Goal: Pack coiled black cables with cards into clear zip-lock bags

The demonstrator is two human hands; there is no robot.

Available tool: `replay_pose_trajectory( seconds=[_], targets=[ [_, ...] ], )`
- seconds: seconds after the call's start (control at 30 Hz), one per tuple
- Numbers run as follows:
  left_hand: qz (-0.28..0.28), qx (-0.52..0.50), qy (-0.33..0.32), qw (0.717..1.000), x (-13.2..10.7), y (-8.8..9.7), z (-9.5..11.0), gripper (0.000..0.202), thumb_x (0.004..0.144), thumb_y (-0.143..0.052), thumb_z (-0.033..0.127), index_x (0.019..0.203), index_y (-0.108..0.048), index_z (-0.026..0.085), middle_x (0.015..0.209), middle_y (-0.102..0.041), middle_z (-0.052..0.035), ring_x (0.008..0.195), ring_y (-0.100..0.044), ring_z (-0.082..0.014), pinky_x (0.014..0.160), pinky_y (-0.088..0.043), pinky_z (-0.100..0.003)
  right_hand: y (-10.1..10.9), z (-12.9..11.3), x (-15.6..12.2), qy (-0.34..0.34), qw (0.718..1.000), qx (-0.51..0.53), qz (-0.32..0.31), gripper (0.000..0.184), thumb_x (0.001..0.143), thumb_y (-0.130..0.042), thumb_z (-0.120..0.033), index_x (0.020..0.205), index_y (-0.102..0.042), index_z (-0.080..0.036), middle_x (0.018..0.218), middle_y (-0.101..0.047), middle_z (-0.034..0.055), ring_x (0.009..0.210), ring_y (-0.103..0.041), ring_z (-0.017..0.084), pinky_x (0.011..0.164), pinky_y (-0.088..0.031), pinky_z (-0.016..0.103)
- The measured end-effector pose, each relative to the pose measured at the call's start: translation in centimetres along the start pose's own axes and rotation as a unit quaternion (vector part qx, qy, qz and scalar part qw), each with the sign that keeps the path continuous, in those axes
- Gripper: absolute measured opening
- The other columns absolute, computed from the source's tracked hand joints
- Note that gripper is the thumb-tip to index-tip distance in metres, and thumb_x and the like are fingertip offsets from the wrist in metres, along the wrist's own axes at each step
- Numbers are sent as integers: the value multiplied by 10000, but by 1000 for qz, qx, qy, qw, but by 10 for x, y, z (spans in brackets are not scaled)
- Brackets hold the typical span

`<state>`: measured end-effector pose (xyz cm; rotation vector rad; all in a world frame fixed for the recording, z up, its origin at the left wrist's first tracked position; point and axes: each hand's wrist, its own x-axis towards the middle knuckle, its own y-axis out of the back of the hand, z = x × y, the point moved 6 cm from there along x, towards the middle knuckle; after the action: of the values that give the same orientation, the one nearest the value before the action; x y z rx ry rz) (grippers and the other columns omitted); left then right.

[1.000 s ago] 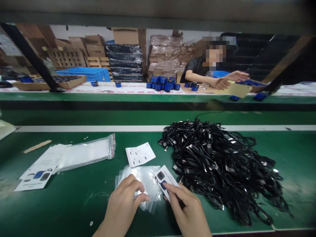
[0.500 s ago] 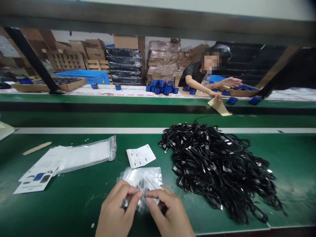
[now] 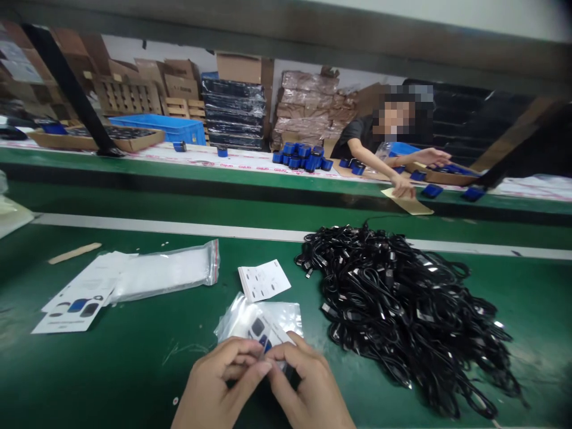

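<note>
My left hand (image 3: 223, 381) and my right hand (image 3: 308, 384) meet at the front of the bench, fingertips pinched together on a small clear plastic bag. Its held edge is mostly hidden by the fingers. A printed leaflet (image 3: 258, 326) with dark and blue pictures shows at the bag; I cannot tell whether it is fully inside. More clear plastic bags (image 3: 290, 314) lie flat beneath. Just beyond them rests a folded white leaflet stack (image 3: 266, 280). To the right of my hands spreads a large heap of black USB cables (image 3: 393, 298).
On the left are printed leaflets (image 3: 74, 307), a zip bag of white sheets (image 3: 165, 275) and a flat wooden stick (image 3: 74, 253). Across the bench a co-worker (image 3: 364, 149) holds a yellowish sheet (image 3: 413, 205). Blue-and-black devices (image 3: 304, 156) are piled on the far shelf.
My fingertips have drawn closer together on the bag, and more of the leaflet's pictures show. The view has shifted and tilted slightly. The co-worker's hand with the sheet has moved little.
</note>
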<state>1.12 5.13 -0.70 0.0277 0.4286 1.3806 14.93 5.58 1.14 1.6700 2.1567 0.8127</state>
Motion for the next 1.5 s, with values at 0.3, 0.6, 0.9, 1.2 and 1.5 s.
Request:
replay_pose_trajectory(
  seconds=[0.3, 0.6, 0.9, 1.2, 1.5],
  targets=[
    [-42, -221, 40, 973, 7, -9, -4, 371, 706, -708, 500, 624, -595, 156, 536, -565, 48, 511, -532, -90, 520, -434, -183, -11, 3, 0, -40, 996, 79, -33, 82, 772, -570, -164, 843, -554, -204, 714, -626, -4, 623, -599, 158, 611, -454, 244],
    [-51, -192, 8, 980, 1, -7, 3, 326, 756, -680, 472, 688, -664, 153, 552, -577, 37, 551, -544, -95, 561, -430, -182, -3, 1, -2, -7, 995, 88, -53, 236, 890, -493, -237, 795, -705, -201, 673, -594, 9, 637, -578, 155, 589, -397, 219],
    [-135, -212, 10, 968, 2, -15, -8, 330, 702, -751, 450, 695, -650, 137, 593, -595, 23, 555, -519, -88, 559, -410, -196, -6, 2, -5, 4, 990, 123, -66, 303, 925, -442, -268, 867, -726, -177, 651, -568, 15, 617, -550, 153, 567, -377, 222],
    [-123, -180, -14, 976, 4, -13, -6, 347, 743, -701, 480, 678, -694, 140, 593, -642, 4, 543, -567, -92, 549, -464, -187, -5, 1, -6, -1, 986, 159, -56, 323, 926, -451, -297, 859, -742, -173, 649, -601, 31, 627, -565, 167, 582, -393, 236],
    [-120, -184, 0, 976, 2, -13, -9, 314, 758, -698, 448, 664, -698, 148, 598, -686, -5, 550, -614, -98, 555, -504, -186, -8, 3, -6, -8, 984, 165, -61, 348, 938, -440, -291, 791, -726, -158, 649, -609, 28, 643, -569, 159, 607, -406, 231]
  ],
)
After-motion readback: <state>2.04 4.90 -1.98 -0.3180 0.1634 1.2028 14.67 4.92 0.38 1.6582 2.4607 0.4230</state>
